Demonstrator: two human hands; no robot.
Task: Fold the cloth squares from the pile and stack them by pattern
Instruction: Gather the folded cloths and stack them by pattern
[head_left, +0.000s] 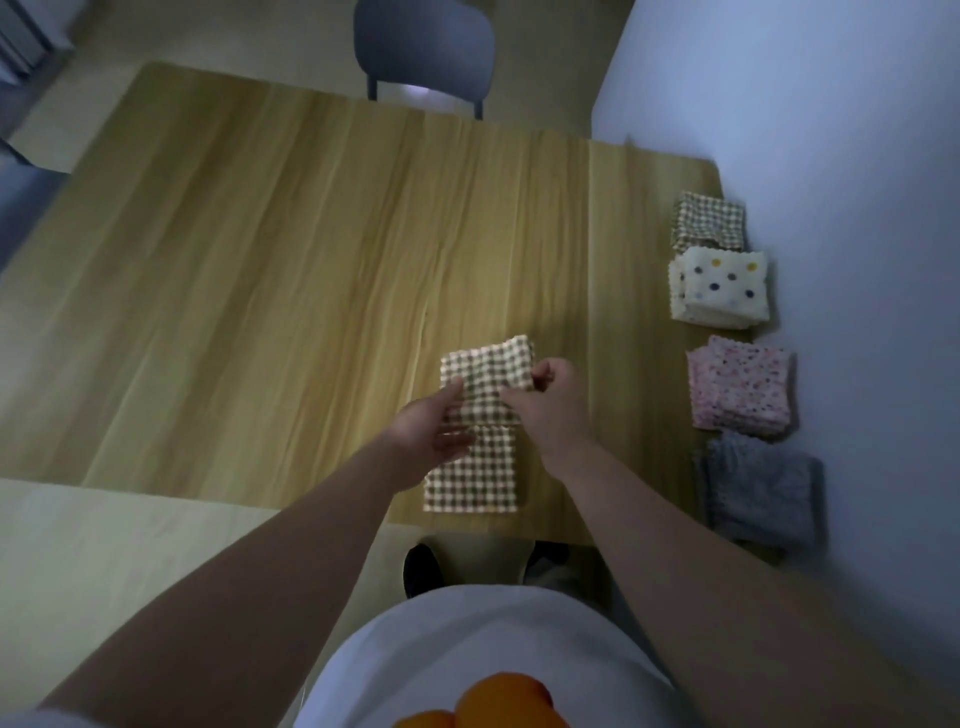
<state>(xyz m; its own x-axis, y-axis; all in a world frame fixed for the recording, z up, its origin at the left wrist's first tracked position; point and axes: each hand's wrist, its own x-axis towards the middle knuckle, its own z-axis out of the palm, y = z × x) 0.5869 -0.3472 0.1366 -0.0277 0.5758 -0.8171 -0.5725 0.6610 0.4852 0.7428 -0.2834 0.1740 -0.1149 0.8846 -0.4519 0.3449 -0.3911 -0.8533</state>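
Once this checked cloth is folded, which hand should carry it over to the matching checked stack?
Right, probably. The right hand pinches the checked cloth on the side toward the stacks, and the checked stack lies at the right edge of the table. The left hand would have to cross over.

No writing, label, brand mark or number can be read anywhere in the scene. The checked cloth (475, 470) shows only its woven pattern, and the wooden table (260, 270) shows only its grain.
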